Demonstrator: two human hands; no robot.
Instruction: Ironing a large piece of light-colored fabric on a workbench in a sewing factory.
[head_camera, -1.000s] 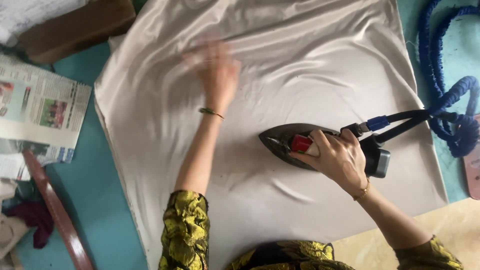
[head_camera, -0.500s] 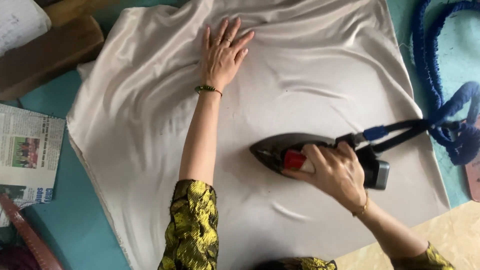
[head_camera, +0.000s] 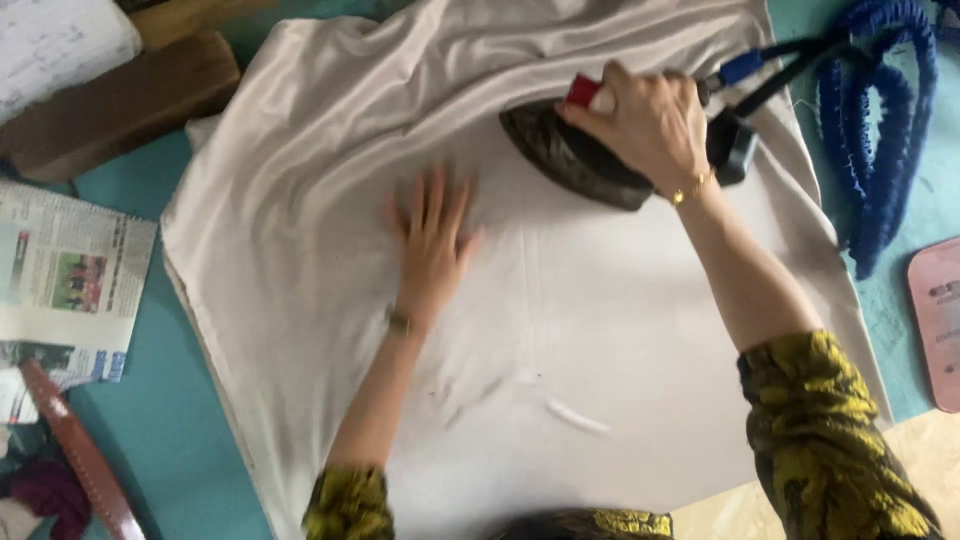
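A pale beige cloth (head_camera: 300, 230) lies spread over a teal table (head_camera: 175, 440). My left hand (head_camera: 430, 245) rests flat on the cloth near its middle, fingers apart and pointing away from me. My right hand (head_camera: 645, 120) grips the red handle of a dark iron (head_camera: 565, 160), which sits on the cloth at the upper middle, its tip pointing left. The iron is just above and to the right of my left hand. A blue cord (head_camera: 880, 130) runs from the back of the iron to the upper right.
A folded newspaper (head_camera: 65, 285) lies at the left edge. Brown wooden blocks (head_camera: 120, 100) sit at the top left with a white item behind them. A pink flat object (head_camera: 940, 320) is at the right edge. A reddish curved wooden piece (head_camera: 80, 450) is at the lower left.
My right hand has pushed the iron up and away across the cloth. My left hand has slid back toward me and now lies flat below and left of the iron.
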